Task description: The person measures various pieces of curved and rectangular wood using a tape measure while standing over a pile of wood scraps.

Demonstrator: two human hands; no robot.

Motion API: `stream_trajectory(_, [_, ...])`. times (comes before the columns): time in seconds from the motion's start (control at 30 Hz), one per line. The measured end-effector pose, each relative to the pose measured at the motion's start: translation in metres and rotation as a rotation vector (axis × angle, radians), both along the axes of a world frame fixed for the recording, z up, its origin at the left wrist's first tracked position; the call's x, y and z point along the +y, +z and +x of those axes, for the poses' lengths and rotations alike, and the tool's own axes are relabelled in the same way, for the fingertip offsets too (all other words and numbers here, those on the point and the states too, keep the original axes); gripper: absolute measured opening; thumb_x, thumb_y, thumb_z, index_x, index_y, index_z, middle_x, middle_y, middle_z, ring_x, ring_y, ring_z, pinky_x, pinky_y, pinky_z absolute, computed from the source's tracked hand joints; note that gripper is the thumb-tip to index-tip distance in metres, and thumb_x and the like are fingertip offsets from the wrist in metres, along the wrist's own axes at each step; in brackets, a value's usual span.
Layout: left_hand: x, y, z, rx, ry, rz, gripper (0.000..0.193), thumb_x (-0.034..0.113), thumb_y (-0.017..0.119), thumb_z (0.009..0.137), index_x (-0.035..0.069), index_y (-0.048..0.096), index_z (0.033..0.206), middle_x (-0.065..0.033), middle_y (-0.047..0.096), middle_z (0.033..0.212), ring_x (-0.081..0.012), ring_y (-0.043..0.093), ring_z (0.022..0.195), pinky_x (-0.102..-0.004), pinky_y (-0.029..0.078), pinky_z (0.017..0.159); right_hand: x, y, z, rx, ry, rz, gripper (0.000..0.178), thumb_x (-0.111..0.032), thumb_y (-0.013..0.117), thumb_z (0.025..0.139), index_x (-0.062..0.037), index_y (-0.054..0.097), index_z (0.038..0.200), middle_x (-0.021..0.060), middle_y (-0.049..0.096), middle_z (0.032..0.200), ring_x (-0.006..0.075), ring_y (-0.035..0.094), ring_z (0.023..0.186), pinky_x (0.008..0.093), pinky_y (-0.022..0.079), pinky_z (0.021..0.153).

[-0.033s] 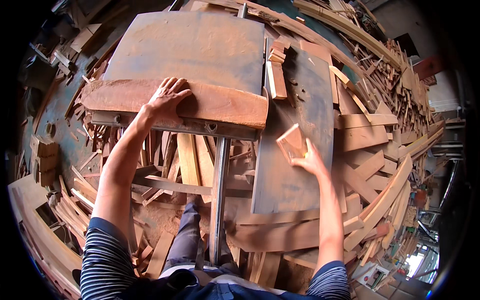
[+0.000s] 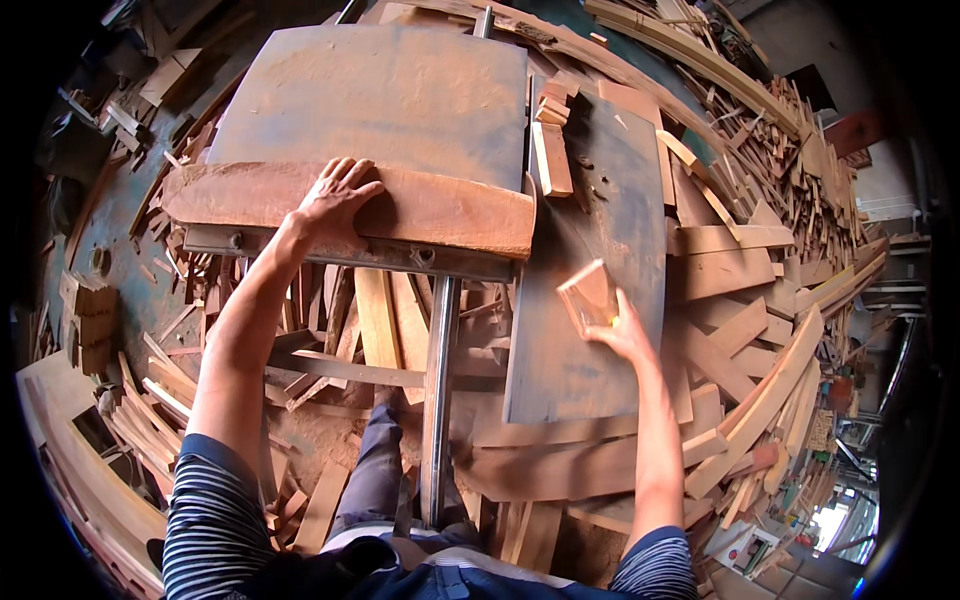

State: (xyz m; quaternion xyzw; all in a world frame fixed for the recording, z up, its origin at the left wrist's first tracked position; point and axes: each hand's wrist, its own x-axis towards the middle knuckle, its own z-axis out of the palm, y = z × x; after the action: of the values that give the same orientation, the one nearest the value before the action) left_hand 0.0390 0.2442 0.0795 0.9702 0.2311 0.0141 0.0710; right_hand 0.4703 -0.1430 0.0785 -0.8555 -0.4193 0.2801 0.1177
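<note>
From the head view we look down on two arms in short striped sleeves, reaching over a dusty worktop in two parts. The left hand (image 2: 338, 205) lies spread on a reddish plank (image 2: 450, 212), fingers pointing away from the body and thumb out to the right; it presses on the wood without wrapping round it. The plank lies crosswise along the near edge of the left table (image 2: 380, 85), its right end close to the gap between the tables. Just below it on the near side runs a metal bar (image 2: 460, 264), and a shiny rail (image 2: 436, 400) extends from there toward the body.

The right hand (image 2: 628, 335) grips a small block (image 2: 588, 292) between thumb and fingers, over the right table (image 2: 560, 385). We cannot tell whether the block touches the surface. Farther away on that table, near its left edge, a few offcuts (image 2: 552, 160) lie in a row, with dark crumbs to their right.

Scrap boards (image 2: 735, 265) are heaped to the right of the tables. On the near side, more planks (image 2: 380, 320) lie below the left table, and a trousered leg (image 2: 372, 465) shows left of the rail.
</note>
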Motion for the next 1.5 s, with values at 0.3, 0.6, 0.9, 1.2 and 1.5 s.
stream_trajectory(0.3, [-0.050,0.010,-0.041,-0.094,-0.022,-0.005,0.087,0.047,0.089,0.050,0.014,0.061,0.126,-0.0186,0.047,0.134,-0.0383,0.042,0.128,-0.0521,0.032,0.113,-0.234,0.027,-0.120,1.040,-1.146,0.478,0.035,-0.029,0.068,0.095,-0.0056,0.058,0.119,0.0069,0.063,0.090,0.0181,0.060,0.069,0.0370,0.053,0.062])
stream_trajectory(0.6, [-0.116,-0.022,-0.086,-0.027,-0.072,0.069,0.084,0.059,0.083,0.057,0.016,0.059,0.125,-0.0191,0.044,0.135,-0.0381,0.039,0.130,-0.0545,0.027,0.113,-0.319,0.018,-0.251,1.127,-1.477,0.606,0.055,-0.058,0.058,0.096,-0.0084,0.059,0.118,0.0080,0.065,0.079,0.0230,0.062,0.059,0.0392,0.053,0.055])
stream_trajectory(0.9, [-0.150,0.010,-0.104,0.220,-0.151,-0.133,0.110,0.070,0.086,0.051,0.018,0.052,0.142,-0.0204,0.037,0.150,-0.0402,0.034,0.137,-0.0593,0.028,0.113,0.019,0.211,-0.310,1.106,-0.176,0.733,0.134,-0.064,0.087,0.068,0.0024,0.015,0.160,0.0172,0.055,0.140,0.0147,0.062,0.085,0.0280,0.054,0.074])
stream_trajectory(1.2, [-0.173,0.016,-0.113,0.102,-0.112,-0.285,0.097,0.042,0.090,0.049,0.013,0.056,0.136,-0.0245,0.037,0.146,-0.0438,0.035,0.137,-0.0572,0.030,0.114,-0.064,0.135,-0.342,0.644,-0.422,0.315,0.067,-0.024,0.080,0.085,-0.0017,0.055,0.142,0.0183,0.065,0.131,0.0236,0.062,0.117,0.0345,0.049,0.098])
stream_trajectory(1.5, [-0.191,0.011,-0.109,-0.072,-0.137,-0.176,0.073,0.034,0.086,0.055,0.015,0.064,0.122,-0.0265,0.045,0.138,-0.0457,0.041,0.130,-0.0595,0.033,0.109,-0.247,0.065,-0.350,0.796,-1.101,0.196,0.052,-0.015,0.073,0.091,0.0018,0.056,0.137,0.0117,0.068,0.113,0.0114,0.061,0.073,0.0261,0.051,0.063])
